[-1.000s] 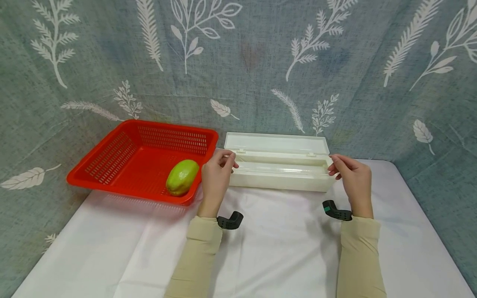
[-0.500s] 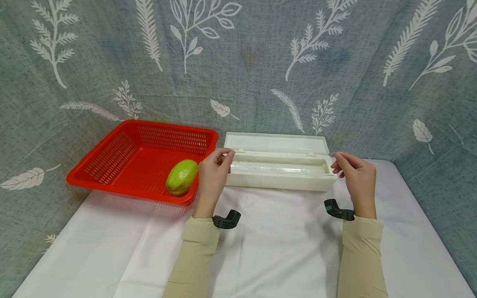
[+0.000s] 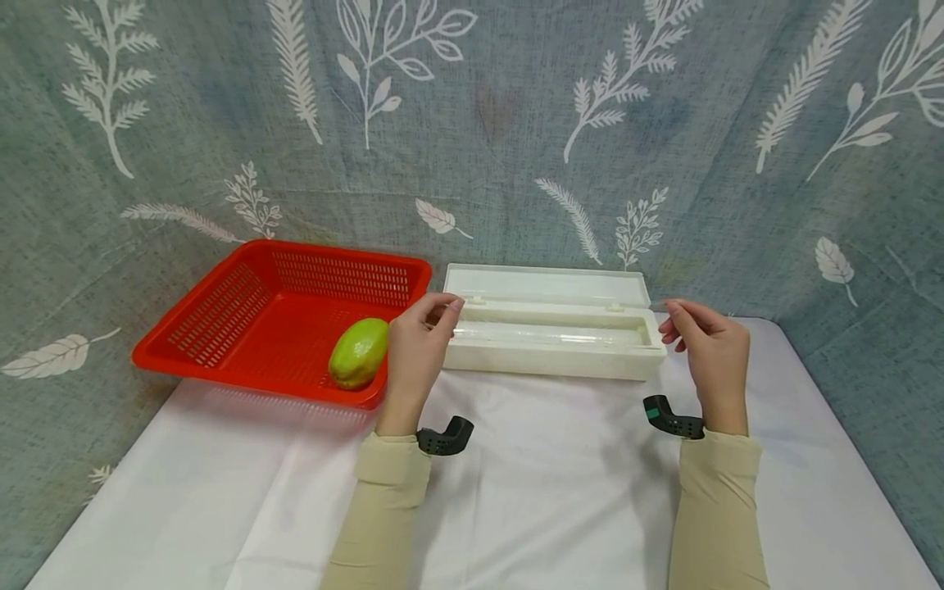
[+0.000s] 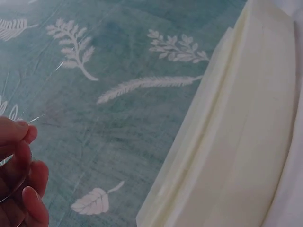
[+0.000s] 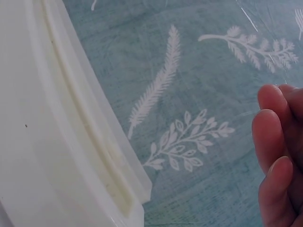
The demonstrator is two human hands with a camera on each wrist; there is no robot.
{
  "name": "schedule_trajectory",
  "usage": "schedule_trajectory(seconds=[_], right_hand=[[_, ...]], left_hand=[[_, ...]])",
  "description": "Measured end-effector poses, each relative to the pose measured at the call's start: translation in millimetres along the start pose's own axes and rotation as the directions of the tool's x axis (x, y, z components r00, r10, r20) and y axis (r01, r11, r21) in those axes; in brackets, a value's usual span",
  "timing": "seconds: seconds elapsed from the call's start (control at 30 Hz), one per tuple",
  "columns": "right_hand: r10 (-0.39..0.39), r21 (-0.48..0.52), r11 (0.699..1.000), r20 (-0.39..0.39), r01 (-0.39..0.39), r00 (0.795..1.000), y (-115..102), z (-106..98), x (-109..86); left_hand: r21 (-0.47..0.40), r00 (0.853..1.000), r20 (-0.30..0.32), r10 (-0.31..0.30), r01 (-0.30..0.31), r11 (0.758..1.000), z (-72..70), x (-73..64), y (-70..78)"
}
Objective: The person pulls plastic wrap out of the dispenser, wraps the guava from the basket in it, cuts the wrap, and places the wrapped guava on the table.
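Note:
Clear cling film [image 4: 40, 117] shows as faint glints and creases in both wrist views, spanning the space by the fingers. My left hand [image 3: 420, 352] pinches one side of it between thumb and forefinger, in front of the left end of a long white dispenser box [image 3: 546, 363]. Off the box's right end, my right hand [image 3: 711, 352] pinches the other side, its remaining fingers loosely curled. In the box lies a shiny clear roll of film [image 3: 546, 333]. The box's white lid [image 3: 546, 285] is tipped back. How far the film reaches is hard to see.
A red plastic basket [image 3: 243, 336] stands left of the box, with a green, oval fruit [image 3: 359, 354] in its near right corner. White cloth [image 3: 553, 483] covers the table. A grey-green leaf-patterned curtain [image 3: 487, 164] hangs behind.
The hands have drawn slightly apart: my left hand has shifted left and my right hand has moved right, past the box's end. Both still pinch the film. Basket, fruit and box stay put.

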State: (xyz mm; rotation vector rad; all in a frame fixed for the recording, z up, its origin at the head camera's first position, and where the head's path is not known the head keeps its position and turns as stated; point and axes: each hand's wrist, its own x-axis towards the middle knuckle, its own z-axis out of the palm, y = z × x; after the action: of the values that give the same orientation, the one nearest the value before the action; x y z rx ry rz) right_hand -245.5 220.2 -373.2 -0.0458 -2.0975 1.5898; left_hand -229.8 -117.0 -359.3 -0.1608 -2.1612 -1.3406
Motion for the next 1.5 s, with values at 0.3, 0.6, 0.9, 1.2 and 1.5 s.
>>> schedule_trajectory(seconds=[0.3,0.6,0.9,1.2,1.5], right_hand=[[-0.016,0.0,1.0,-0.019,0.016,1.0,-2,-1,-0.2],[-0.046,-0.031,0.999,-0.032,0.045,0.998,-6,-2,-0.8],[-0.093,-0.14,0.987,-0.059,0.084,0.994,-6,-2,0.2],[-0.095,-0.147,0.986,-0.064,0.085,0.993,-7,-3,0.6],[-0.154,-0.142,0.98,-0.086,0.141,0.984,-11,-2,-0.6]], left_hand=[[0.034,0.998,-0.056,0.033,-0.031,0.999,-2.4,1.4,4.5],[0.058,0.998,-0.053,0.031,-0.028,0.998,-4.5,1.7,8.5],[0.024,0.999,-0.033,0.04,-0.04,0.999,-4.3,1.7,8.4],[-0.033,1.0,-0.009,0.02,-0.02,0.999,-4.0,0.1,8.2],[-0.113,1.0,0.005,0.021,-0.02,0.993,-4.2,-0.6,10.1]])
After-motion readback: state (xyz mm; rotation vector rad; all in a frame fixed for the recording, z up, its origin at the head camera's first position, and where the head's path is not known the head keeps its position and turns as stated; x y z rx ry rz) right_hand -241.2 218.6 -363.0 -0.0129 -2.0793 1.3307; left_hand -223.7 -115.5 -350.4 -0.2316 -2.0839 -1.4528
